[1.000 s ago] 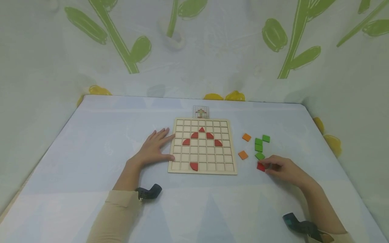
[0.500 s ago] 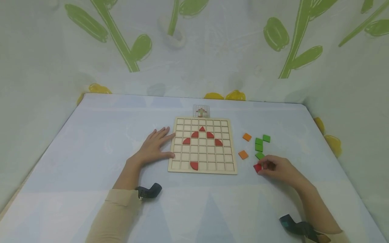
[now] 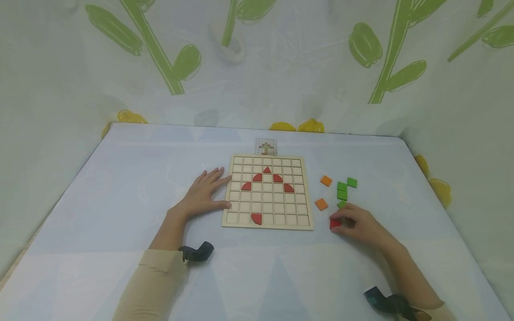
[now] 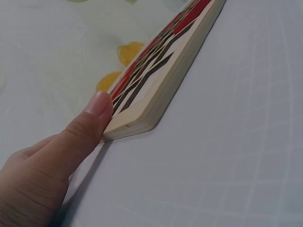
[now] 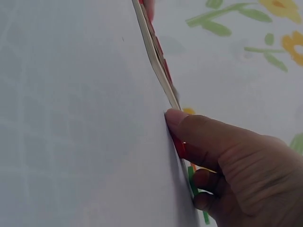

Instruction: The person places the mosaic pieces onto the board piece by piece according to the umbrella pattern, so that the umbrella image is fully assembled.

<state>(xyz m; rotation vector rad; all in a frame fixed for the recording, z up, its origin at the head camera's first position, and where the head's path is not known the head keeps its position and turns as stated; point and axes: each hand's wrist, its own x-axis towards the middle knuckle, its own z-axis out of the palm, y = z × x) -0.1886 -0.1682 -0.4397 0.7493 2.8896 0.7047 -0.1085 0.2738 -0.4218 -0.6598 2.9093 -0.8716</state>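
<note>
A wooden grid board [image 3: 267,225] lies mid-table with several red pieces set in its squares: a triangle [image 3: 267,170] near the top, and quarter-round pieces such as the one [image 3: 256,219] in the bottom row. My left hand [image 3: 203,196] rests at the board's left edge, fingers spread; in the left wrist view its thumb [image 4: 98,106] touches the board's corner. Right of the board, my right hand [image 3: 359,225] pinches a red piece [image 3: 334,224] between thumb and fingers, low over the table. The fingers hide part of its outline.
Two orange square tiles [image 3: 321,204] and several green tiles [image 3: 342,195] lie right of the board, one green tile partly behind the right hand. A small pattern card [image 3: 266,146] sits at the board's far edge. A patterned curtain [image 3: 281,67] stands behind the table.
My right hand has slid the red piece leftward, away from the green tiles and closer to the board. The left hand stays in place at the board's edge.
</note>
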